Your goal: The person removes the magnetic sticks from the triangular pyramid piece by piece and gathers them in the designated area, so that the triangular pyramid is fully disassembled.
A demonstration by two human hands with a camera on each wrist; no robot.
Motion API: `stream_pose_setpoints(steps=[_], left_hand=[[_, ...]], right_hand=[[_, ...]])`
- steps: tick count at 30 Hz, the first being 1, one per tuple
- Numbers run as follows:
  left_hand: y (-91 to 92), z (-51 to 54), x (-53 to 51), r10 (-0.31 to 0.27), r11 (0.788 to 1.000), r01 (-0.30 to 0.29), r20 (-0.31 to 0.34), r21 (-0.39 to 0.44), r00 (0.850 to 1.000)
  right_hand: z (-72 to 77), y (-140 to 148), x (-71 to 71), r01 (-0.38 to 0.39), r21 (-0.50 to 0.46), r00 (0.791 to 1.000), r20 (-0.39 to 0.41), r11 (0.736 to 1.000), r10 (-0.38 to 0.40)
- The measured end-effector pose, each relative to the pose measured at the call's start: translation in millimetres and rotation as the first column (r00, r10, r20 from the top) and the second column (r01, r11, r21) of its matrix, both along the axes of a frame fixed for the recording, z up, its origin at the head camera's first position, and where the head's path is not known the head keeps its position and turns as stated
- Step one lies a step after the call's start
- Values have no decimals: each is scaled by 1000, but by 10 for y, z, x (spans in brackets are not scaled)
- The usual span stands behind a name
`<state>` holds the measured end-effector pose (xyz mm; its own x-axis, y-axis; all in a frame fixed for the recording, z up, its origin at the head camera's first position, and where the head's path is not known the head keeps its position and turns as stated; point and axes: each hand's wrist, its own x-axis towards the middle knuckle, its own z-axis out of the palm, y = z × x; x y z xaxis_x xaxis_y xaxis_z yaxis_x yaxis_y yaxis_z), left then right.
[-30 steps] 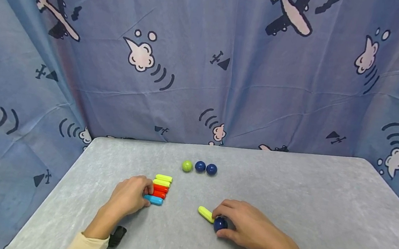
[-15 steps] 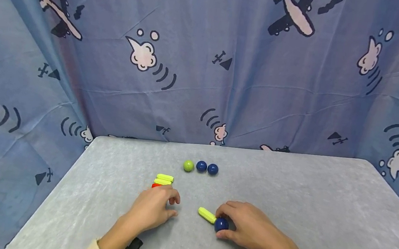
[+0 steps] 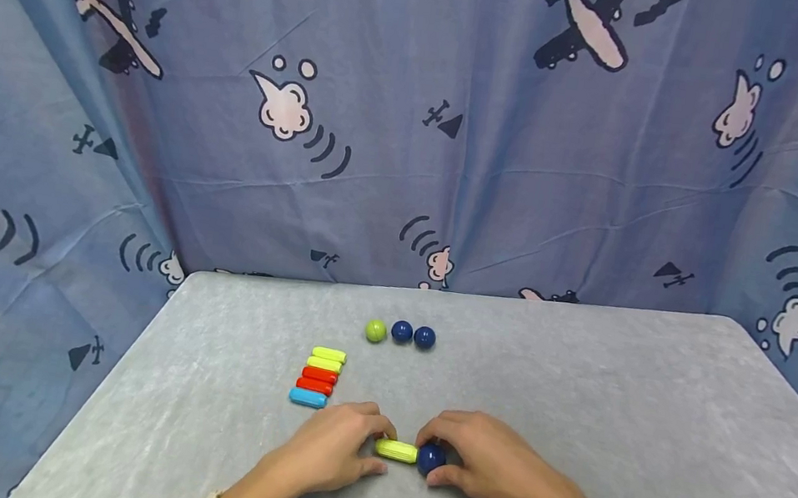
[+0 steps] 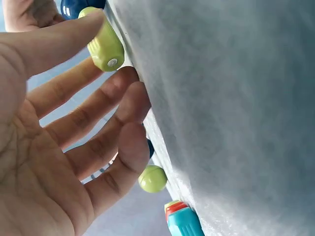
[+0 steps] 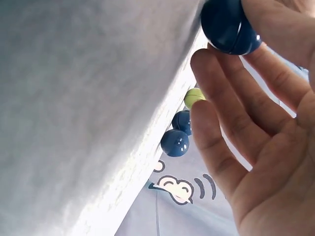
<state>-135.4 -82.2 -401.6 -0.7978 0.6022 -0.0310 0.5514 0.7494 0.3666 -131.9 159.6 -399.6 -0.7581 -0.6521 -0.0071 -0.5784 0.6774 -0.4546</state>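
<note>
My right hand (image 3: 496, 457) pinches a glossy dark blue ball (image 3: 431, 458) between thumb and fingers, low over the grey tabletop. Against the ball's left side lies one end of a short yellow-green ribbed stick (image 3: 396, 451). At the stick's other end is my left hand (image 3: 335, 445), its thumb and index finger on either side of it. In the left wrist view the thumb crosses in front of the stick (image 4: 107, 49), and the index fingertip is hidden behind it. From the right wrist, the held ball (image 5: 229, 25) shows a thin seam.
Left of centre lie several sticks in a row: yellow-green ones, red ones (image 3: 319, 375) and a blue one (image 3: 307, 398) nearest me. Farther back sit a green ball (image 3: 376, 330) and two dark blue balls (image 3: 401, 332). A patterned blue curtain (image 3: 387, 113) hangs behind the table.
My left hand has left the stick row and come right to the yellow-green stick. That stick has turned from slanting to nearly level. My right hand and its ball have shifted slightly left and nearer.
</note>
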Motion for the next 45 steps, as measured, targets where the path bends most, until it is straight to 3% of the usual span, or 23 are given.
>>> stream_pose_setpoints(steps=[16, 38, 45], left_hand=[[63, -47, 17, -8, 1000, 7, -69, -18, 998], [48, -60, 21, -5, 1000, 6, -52, 19, 999], [30, -50, 17, -13, 999, 16, -51, 41, 999]], right_hand=[[-12, -14, 6, 11, -8, 999, 32, 1000, -11], [-32, 16, 3, -5, -3, 1000, 11, 1000, 5], [-3, 26, -17, -8, 6, 999, 38, 1000, 8]])
